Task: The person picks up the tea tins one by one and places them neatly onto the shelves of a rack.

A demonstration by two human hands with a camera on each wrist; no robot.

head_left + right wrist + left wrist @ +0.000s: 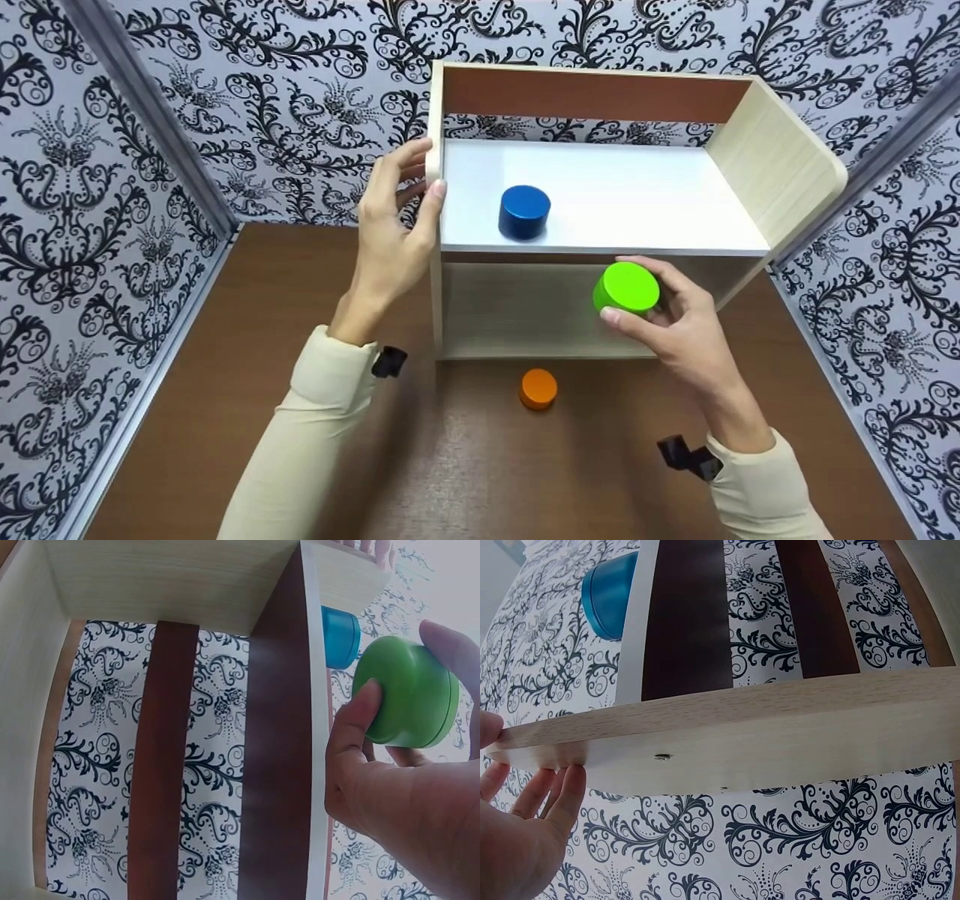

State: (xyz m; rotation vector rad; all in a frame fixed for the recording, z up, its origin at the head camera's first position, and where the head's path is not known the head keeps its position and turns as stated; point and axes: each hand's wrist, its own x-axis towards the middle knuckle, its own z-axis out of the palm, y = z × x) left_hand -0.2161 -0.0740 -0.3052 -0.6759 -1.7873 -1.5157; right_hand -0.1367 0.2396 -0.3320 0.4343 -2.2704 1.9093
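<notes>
A small wooden shelf unit [799,161] stands against the back wall. My left hand [397,225] pinches the upper front edge of its left side panel [780,739], the thumb on one face and the fingers on the other. A green cylindrical tub [630,288] is in my right hand [686,330], held between thumb and fingers in front of the white shelf board's edge. In the right wrist view the green tub [409,694] appears beside that board. A blue cylindrical tub [524,213] stands upright on the white board [637,195], toward the left.
An orange cylindrical tub [538,388] sits on the brown tabletop [480,480] in front of the unit. The lower compartment [517,311] lies beneath the white board. Patterned wall panels [300,112] enclose the table at the back and both sides.
</notes>
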